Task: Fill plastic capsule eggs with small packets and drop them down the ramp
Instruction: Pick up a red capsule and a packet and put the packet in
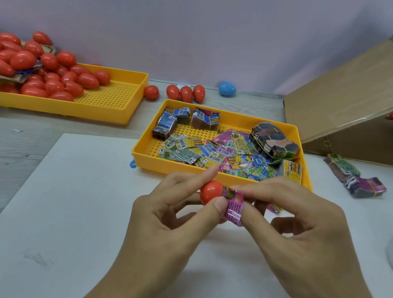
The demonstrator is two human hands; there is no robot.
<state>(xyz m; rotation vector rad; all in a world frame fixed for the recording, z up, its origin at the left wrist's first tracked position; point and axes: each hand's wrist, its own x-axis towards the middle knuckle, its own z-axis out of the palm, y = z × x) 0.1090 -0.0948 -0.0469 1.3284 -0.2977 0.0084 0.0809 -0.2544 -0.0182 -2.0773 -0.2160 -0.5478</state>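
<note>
Packet stuffing is under way above the desk: the red egg half is pinched in the left hand, the pink packet by the right hand. It should be folded tighter, then pushed squarely in.

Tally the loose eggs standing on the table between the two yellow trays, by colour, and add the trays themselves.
Red eggs between the trays: 4
Blue egg: 1
Yellow trays (egg tray, packet tray): 2
Total: 7
</note>
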